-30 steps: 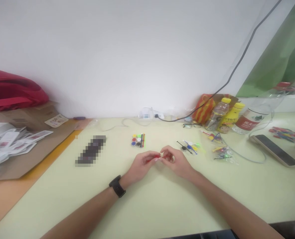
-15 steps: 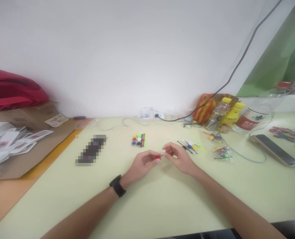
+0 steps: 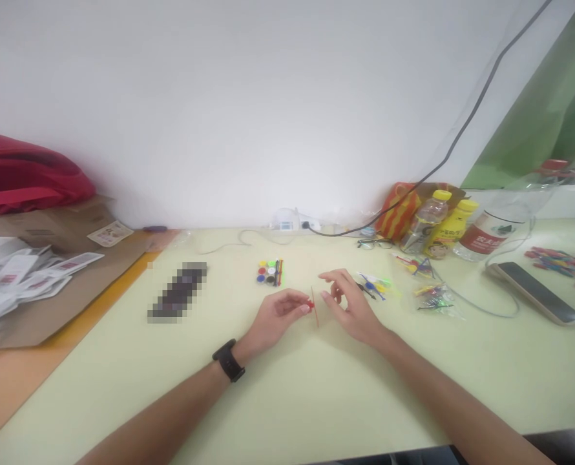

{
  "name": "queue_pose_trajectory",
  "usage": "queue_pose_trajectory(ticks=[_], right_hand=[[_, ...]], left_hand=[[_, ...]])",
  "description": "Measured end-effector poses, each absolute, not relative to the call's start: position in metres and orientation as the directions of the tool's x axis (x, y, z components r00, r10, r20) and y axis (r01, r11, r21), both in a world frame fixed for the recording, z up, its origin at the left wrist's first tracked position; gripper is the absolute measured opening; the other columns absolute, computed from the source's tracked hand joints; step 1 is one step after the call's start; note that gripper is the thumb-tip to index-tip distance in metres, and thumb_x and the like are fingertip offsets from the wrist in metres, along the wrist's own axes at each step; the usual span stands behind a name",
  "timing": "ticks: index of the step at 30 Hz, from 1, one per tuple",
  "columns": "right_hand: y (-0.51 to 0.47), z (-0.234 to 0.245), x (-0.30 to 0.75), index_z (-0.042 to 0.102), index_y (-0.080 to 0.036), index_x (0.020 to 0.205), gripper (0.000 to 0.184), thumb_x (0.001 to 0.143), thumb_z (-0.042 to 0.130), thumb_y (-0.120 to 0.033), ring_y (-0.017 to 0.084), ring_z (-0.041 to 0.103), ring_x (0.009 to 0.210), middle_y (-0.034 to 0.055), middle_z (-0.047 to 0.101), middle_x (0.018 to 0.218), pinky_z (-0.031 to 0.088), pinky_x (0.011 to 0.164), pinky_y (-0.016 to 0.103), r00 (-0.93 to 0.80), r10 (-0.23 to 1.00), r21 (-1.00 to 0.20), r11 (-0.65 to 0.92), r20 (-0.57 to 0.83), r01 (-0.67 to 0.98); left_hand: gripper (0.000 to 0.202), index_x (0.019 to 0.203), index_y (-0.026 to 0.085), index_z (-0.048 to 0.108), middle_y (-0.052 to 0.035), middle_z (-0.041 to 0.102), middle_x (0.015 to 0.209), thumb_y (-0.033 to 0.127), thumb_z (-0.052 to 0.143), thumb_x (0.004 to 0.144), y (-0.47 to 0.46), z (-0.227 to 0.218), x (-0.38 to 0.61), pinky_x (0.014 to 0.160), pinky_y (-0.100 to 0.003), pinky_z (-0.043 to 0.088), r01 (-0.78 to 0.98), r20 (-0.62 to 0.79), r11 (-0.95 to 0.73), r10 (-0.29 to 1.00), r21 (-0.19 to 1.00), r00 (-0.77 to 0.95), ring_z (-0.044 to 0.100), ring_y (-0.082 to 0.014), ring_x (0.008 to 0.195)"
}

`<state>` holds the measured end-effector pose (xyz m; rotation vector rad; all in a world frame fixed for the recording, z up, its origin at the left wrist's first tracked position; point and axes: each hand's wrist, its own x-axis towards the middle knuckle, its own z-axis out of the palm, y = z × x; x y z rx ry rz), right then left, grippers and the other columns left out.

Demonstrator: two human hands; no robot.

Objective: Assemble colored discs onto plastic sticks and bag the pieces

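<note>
My left hand (image 3: 276,316), with a black watch on its wrist, pinches a small red piece with a thin red stick (image 3: 313,305) at its fingertips, just above the pale green table (image 3: 287,387). My right hand (image 3: 349,305) hovers close to the right of the stick with its fingers spread and nothing in them. A little pile of coloured sticks and small round pieces (image 3: 373,285) lies just beyond my right hand. A set of coloured round caps with sticks (image 3: 269,272) lies behind my left hand.
Plastic bags of coloured pieces (image 3: 430,297) lie to the right, near a phone (image 3: 534,292) with a cable. Bottles (image 3: 445,229) and glasses (image 3: 375,243) stand at the back right. A dark blurred object (image 3: 177,292) lies left; cardboard and white packets (image 3: 20,278) far left.
My right hand has let go of the red piece, opened its fingers and drawn slightly away to the right. My left hand keeps the piece, whose stick now stands free.
</note>
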<state>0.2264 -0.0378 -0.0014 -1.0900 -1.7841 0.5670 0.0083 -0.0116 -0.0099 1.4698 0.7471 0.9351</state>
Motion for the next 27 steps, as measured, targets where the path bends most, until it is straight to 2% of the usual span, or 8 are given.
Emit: queue_pose_trajectory(ticks=[4,6,8,11,16,20,23,27], right_hand=[[-0.040,-0.005,0.223,0.028,-0.031,0.152,0.054,0.103,0.048,-0.039,0.014,0.053,0.069,0.0034,0.056,0.106,0.048,0.067,0.031,-0.173,0.888,-0.831,0.459,0.425,0.313],[-0.039,-0.007,0.224,0.034,-0.028,0.148,0.049,0.103,0.048,-0.044,0.015,0.053,0.068,0.0024,0.057,0.102,0.047,0.067,0.030,-0.146,0.905,-0.864,0.426,0.400,0.270],[-0.037,-0.006,0.225,0.063,-0.022,0.111,0.038,0.106,0.038,-0.050,0.015,0.051,0.064,0.0008,0.057,0.082,0.045,0.068,0.031,-0.208,0.924,-0.896,0.368,0.322,0.248],[-0.035,-0.001,0.228,0.050,-0.021,0.059,0.062,0.106,0.032,-0.057,0.015,0.042,0.055,-0.0019,0.040,0.055,0.038,0.061,0.031,-0.287,0.933,-0.930,0.286,0.216,0.231],[-0.038,0.004,0.224,0.059,-0.022,0.090,0.038,0.099,0.051,-0.059,0.013,0.043,0.064,-0.0016,0.050,0.079,0.036,0.059,0.027,-0.176,0.945,-0.934,0.308,0.277,0.183],[-0.038,-0.001,0.225,0.040,-0.022,0.059,0.058,0.102,0.039,-0.061,0.013,0.034,0.055,-0.0030,0.036,0.060,0.031,0.054,0.029,-0.207,0.958,-0.923,0.253,0.198,0.290],[-0.033,-0.003,0.228,0.034,-0.022,0.057,0.059,0.100,0.045,-0.061,0.013,0.030,0.053,-0.0041,0.030,0.056,0.028,0.053,0.029,-0.217,0.952,-0.916,0.273,0.214,0.295],[-0.034,-0.001,0.224,0.058,-0.024,0.111,0.035,0.098,0.054,-0.056,0.015,0.042,0.062,-0.0034,0.045,0.069,0.035,0.057,0.028,-0.230,0.944,-0.936,0.287,0.239,0.206]], left_hand=[[0.022,0.101,0.017,0.073,-0.0091,0.076,0.105,0.033,0.078,0.087,-0.011,-0.010,0.008,0.094,-0.034,0.057,-0.081,0.134,-0.108,0.873,0.991,0.469,0.072,-0.0210,0.101],[0.022,0.101,0.017,0.073,-0.0093,0.077,0.105,0.033,0.078,0.087,-0.010,-0.011,0.007,0.094,-0.034,0.058,-0.088,0.134,-0.105,0.877,0.991,0.461,0.073,-0.0214,0.100],[0.022,0.100,0.017,0.073,-0.0090,0.077,0.104,0.033,0.079,0.087,-0.009,-0.013,0.007,0.093,-0.035,0.058,-0.094,0.134,-0.103,0.886,0.990,0.444,0.073,-0.0213,0.099],[0.023,0.099,0.017,0.073,-0.0083,0.078,0.102,0.033,0.081,0.085,-0.009,-0.014,0.007,0.092,-0.034,0.059,-0.092,0.133,-0.104,0.899,0.990,0.417,0.074,-0.0207,0.097],[0.023,0.100,0.017,0.073,-0.0083,0.077,0.103,0.033,0.080,0.086,-0.009,-0.015,0.006,0.093,-0.035,0.059,-0.103,0.141,-0.108,0.894,0.989,0.424,0.074,-0.0212,0.098],[0.024,0.101,0.017,0.072,-0.0088,0.078,0.103,0.033,0.080,0.086,-0.009,-0.015,0.006,0.095,-0.037,0.059,-0.117,0.139,-0.099,0.898,0.988,0.418,0.075,-0.0221,0.099],[0.025,0.100,0.016,0.072,-0.0093,0.078,0.102,0.035,0.080,0.085,-0.009,-0.015,0.007,0.093,-0.038,0.059,-0.116,0.141,-0.102,0.900,0.988,0.413,0.075,-0.0226,0.095],[0.026,0.099,0.016,0.072,-0.0099,0.079,0.102,0.036,0.081,0.084,-0.010,-0.012,0.008,0.094,-0.039,0.059,-0.110,0.146,-0.110,0.899,0.988,0.413,0.076,-0.0235,0.096]])
